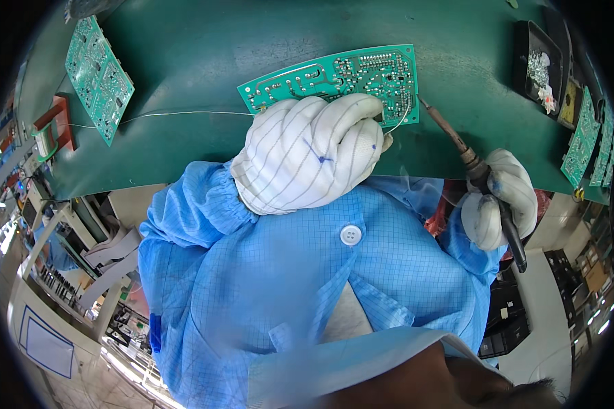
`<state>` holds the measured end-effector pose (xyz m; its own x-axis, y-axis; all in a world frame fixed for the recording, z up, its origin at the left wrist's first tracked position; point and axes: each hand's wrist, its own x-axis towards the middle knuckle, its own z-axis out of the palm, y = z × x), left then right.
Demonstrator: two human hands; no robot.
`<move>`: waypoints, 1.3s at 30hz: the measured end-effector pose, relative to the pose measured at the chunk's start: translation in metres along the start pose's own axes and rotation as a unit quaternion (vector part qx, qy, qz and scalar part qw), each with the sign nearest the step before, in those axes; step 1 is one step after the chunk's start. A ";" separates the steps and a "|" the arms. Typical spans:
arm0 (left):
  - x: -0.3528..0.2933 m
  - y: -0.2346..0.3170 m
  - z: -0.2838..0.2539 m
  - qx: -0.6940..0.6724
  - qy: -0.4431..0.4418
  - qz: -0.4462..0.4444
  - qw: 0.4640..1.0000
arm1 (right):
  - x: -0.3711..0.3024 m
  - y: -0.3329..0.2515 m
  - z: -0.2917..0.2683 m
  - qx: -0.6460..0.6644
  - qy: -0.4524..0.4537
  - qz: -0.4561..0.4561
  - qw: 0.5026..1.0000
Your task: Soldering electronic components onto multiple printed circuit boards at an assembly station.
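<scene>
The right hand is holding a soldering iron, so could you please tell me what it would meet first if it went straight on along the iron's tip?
Most likely the right edge of the green circuit board, just beyond the soldering iron's tip, though its height above the table is unclear.

1. The scene is viewed from the wearer's head, through the left of two side-by-side fisheye cameras.
2. The lens is pointed steeply down, with the worktop (184, 71) framed above and the blue coat (430, 273) below.
3. The left hand (308, 155) and the right hand (515, 187) are seen from above at close range.
4. Straight edges are bent toward the rim, near which the surrounding room (92, 387) is taken in.
</scene>
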<state>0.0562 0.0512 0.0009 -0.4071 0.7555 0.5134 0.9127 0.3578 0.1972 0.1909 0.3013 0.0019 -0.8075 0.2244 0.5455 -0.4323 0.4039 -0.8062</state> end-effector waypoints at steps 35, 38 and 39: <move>-0.004 -0.001 -0.007 0.016 -0.079 -0.036 0.996 | -0.003 0.009 0.007 -0.016 0.009 -0.029 0.999; -0.003 -0.001 -0.002 0.003 -0.054 -0.034 0.998 | -0.003 0.001 0.003 0.000 0.049 0.019 0.999; -0.003 -0.002 0.000 0.000 -0.029 -0.026 0.999 | -0.004 -0.004 0.002 -0.028 0.067 0.042 0.996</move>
<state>0.0555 0.0480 -0.0006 -0.4550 0.7670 0.4525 0.8905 0.3970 0.2224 0.1947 0.2969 0.0022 -0.7782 0.3739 0.5046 -0.3385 0.4270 -0.8385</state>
